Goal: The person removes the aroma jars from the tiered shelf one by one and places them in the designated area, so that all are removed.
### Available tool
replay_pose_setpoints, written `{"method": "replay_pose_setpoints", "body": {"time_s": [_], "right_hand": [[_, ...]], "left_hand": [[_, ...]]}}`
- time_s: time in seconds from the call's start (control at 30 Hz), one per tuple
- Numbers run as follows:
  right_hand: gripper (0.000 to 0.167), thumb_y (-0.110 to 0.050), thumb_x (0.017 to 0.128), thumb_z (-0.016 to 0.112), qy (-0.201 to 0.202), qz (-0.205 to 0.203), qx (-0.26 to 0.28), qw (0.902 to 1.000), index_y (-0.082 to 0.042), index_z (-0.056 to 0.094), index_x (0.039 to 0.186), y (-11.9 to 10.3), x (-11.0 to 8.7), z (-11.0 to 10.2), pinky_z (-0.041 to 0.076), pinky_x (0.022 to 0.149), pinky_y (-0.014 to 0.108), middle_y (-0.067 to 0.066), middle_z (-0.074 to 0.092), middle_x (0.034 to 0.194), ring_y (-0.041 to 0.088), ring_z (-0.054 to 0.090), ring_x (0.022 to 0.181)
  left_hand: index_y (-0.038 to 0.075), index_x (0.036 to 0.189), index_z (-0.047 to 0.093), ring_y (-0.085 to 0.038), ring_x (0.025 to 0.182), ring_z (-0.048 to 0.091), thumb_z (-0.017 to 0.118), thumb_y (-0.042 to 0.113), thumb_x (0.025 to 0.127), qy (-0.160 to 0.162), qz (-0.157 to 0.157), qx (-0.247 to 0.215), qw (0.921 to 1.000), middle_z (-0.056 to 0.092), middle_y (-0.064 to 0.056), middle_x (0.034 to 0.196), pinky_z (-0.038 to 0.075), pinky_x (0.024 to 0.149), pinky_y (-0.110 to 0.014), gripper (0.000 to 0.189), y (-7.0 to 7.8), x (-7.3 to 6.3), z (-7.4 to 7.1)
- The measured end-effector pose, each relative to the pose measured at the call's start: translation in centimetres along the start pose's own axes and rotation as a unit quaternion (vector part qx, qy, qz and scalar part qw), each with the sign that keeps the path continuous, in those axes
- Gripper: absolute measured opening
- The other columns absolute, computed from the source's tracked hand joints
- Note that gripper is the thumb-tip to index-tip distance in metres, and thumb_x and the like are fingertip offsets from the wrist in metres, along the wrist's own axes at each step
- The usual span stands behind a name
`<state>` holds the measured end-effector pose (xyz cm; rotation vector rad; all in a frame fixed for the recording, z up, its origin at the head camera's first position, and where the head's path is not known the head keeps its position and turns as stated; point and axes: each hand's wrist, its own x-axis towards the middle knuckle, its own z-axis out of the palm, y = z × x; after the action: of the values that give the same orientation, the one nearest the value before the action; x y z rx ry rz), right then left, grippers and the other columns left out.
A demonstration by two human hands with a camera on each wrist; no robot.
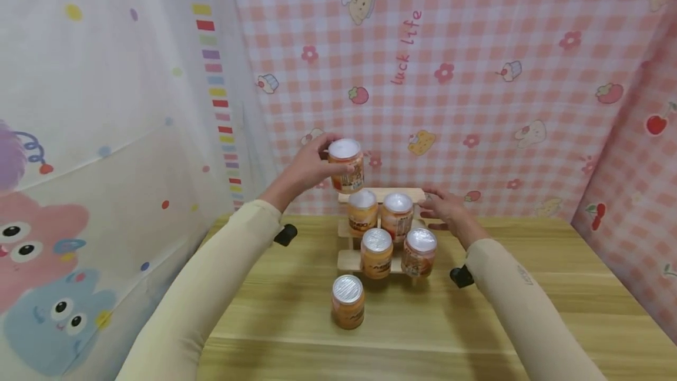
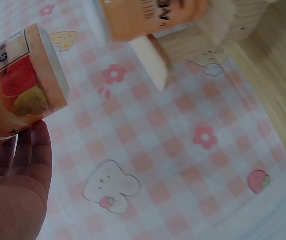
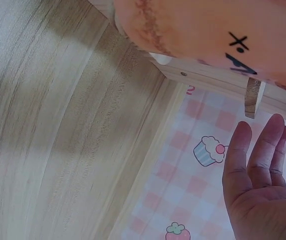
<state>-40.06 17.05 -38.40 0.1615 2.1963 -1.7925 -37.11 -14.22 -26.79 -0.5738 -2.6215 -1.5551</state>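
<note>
My left hand (image 1: 307,166) grips a can (image 1: 346,150) with an orange label and pale lid, raised above the left end of a stepped wooden rack (image 1: 407,194). In the left wrist view this can (image 2: 20,92) shows fruit pictures, with the fingers curled against its side. My right hand (image 1: 449,210) is at the rack's right end with fingers extended; the right wrist view shows the hand (image 3: 263,185) holding nothing. Whether it touches the rack I cannot tell. Two similar cans, left (image 1: 362,216) and right (image 1: 396,219), stand on the middle step.
Two more cans, left (image 1: 376,257) and right (image 1: 419,254), stand on the lowest step. Another can (image 1: 348,304) stands upright on the wooden table (image 1: 402,351) in front of the rack. A pink checked cloth (image 1: 328,40) hangs close behind, and a white patterned sheet (image 1: 121,151) hangs at left.
</note>
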Motion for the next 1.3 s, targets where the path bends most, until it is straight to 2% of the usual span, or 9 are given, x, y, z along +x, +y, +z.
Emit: {"method": "replay_pose_setpoints", "body": {"time_s": [0.17, 0.37, 0.57, 0.8, 0.87, 1.07, 1.1, 1.3], "right_hand": [[0.067, -0.020, 0.103, 0.052, 0.008, 0.003, -0.010, 0.9999, -0.018, 0.018, 0.160, -0.1, -0.1, 0.1, 0.040, 0.105, 0.054, 0.021, 0.037, 0.153, 0.038, 0.044, 0.134], [0.066, -0.022, 0.104, 0.052, 0.014, 0.009, -0.007, 0.9998, -0.020, 0.018, 0.160, -0.2, -0.1, 0.3, 0.038, 0.107, 0.056, 0.020, 0.037, 0.154, 0.037, 0.044, 0.134], [0.066, -0.022, 0.104, 0.052, 0.012, 0.017, -0.006, 0.9998, -0.021, 0.018, 0.160, -0.2, -0.1, 0.3, 0.038, 0.107, 0.056, 0.020, 0.035, 0.154, 0.038, 0.042, 0.136], [0.067, -0.022, 0.103, 0.053, 0.007, 0.010, -0.004, 0.9999, -0.022, 0.018, 0.160, 0.0, 0.2, 0.3, 0.037, 0.107, 0.055, 0.018, 0.032, 0.157, 0.037, 0.042, 0.135], [0.067, -0.022, 0.103, 0.053, 0.006, 0.008, -0.006, 0.9999, -0.023, 0.018, 0.160, 0.1, 0.2, 0.3, 0.038, 0.107, 0.055, 0.017, 0.031, 0.158, 0.037, 0.042, 0.135], [0.067, -0.020, 0.103, 0.052, 0.005, 0.006, -0.004, 1.0000, -0.023, 0.018, 0.160, -0.1, 0.0, 0.3, 0.038, 0.106, 0.054, 0.018, 0.032, 0.157, 0.038, 0.042, 0.135], [0.066, -0.020, 0.103, 0.052, 0.004, 0.006, -0.004, 1.0000, -0.024, 0.018, 0.160, -0.1, 0.0, 0.3, 0.038, 0.107, 0.054, 0.018, 0.033, 0.156, 0.038, 0.043, 0.135], [0.066, -0.020, 0.104, 0.052, 0.006, 0.007, -0.003, 1.0000, -0.024, 0.018, 0.160, 0.0, 0.2, 0.3, 0.037, 0.107, 0.055, 0.018, 0.034, 0.156, 0.038, 0.043, 0.135]], "left_hand": [[0.015, 0.139, 0.050, -0.023, 0.111, 0.056, 0.083, 0.029, 0.081, 0.002, -0.008, -0.001, 1.0000, 0.059, -0.004, 0.124, 0.050, 0.091, -0.044, 0.068, -1.5, -1.6, -0.9], [0.012, 0.135, 0.052, -0.025, 0.111, 0.057, 0.085, 0.026, 0.080, 0.007, -0.010, -0.005, 0.9999, 0.060, -0.005, 0.122, 0.049, 0.092, -0.044, 0.065, -3.9, -3.5, -1.3], [0.009, 0.137, 0.051, -0.029, 0.114, 0.056, 0.085, 0.025, 0.079, 0.007, -0.020, -0.011, 0.9997, 0.059, -0.010, 0.124, 0.050, 0.092, -0.045, 0.069, -6.5, -6.6, -1.0], [0.005, 0.138, 0.049, -0.032, 0.112, 0.056, 0.084, 0.019, 0.080, 0.015, -0.032, -0.020, 0.9992, 0.058, -0.015, 0.124, 0.051, 0.090, -0.045, 0.069, -9.8, -10.4, 0.0], [0.002, 0.140, 0.047, -0.032, 0.111, 0.057, 0.083, 0.015, 0.081, 0.019, -0.038, -0.025, 0.9988, 0.058, -0.016, 0.124, 0.051, 0.090, -0.045, 0.070, -10.1, -11.4, 0.3], [-0.003, 0.139, 0.047, -0.029, 0.107, 0.059, 0.083, 0.009, 0.080, 0.044, -0.057, -0.043, 0.9965, 0.058, -0.018, 0.123, 0.053, 0.085, -0.039, 0.070, -11.7, -13.3, 1.6], [-0.002, 0.138, 0.048, -0.028, 0.105, 0.059, 0.084, 0.009, 0.079, 0.050, -0.058, -0.045, 0.9960, 0.059, -0.018, 0.122, 0.053, 0.084, -0.038, 0.071, -12.4, -13.4, 1.9], [0.002, 0.133, 0.054, -0.026, 0.104, 0.060, 0.088, 0.010, 0.074, 0.058, -0.069, -0.057, 0.9943, 0.061, -0.014, 0.119, 0.052, 0.085, -0.036, 0.068, -13.4, -14.4, 3.3]]}}
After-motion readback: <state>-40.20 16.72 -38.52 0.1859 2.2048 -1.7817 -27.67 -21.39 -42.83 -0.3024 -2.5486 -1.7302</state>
